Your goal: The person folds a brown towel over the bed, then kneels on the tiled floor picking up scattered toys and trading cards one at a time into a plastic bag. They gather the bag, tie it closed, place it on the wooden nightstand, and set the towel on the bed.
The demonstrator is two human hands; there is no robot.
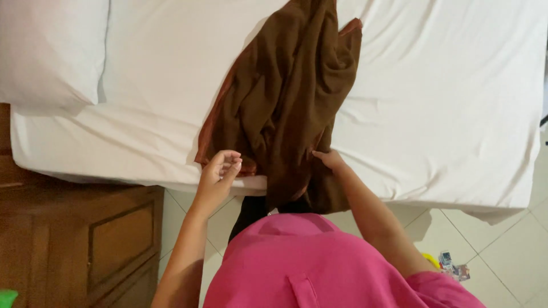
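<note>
**Brown cloth at the bed's edge, both hands on it**

A rumpled brown cloth [285, 97] lies on the white bed [445, 102], its length running away from the person and its near end spilling over the mattress edge. The left hand [220, 168] sits at the cloth's near left corner, fingers curled loosely, pinching little or nothing that I can make out. The right hand [329, 159] presses into the folds on the right, fingers partly buried, grip unclear. A wooden cabinet [85, 239] stands to the left.

A white-sheeted bed [456, 114] bears a crumpled brown garment [285, 97] and a white pillow [48, 51].
</note>
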